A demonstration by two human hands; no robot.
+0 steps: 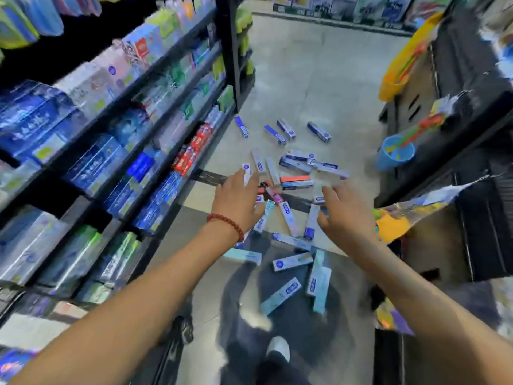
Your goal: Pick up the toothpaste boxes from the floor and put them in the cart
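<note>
Reaching over scattered toothpaste boxes (291, 234), left hand (238, 201) and right hand (344, 218) were spread wide, empty; best to gather the near boxes first.

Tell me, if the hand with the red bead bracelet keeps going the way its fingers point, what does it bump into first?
Probably the white toothpaste box just past the left hand's fingertips, at the near edge of the scattered pile. Depth is hard to judge from one view, so the hand may be well above it.
</note>
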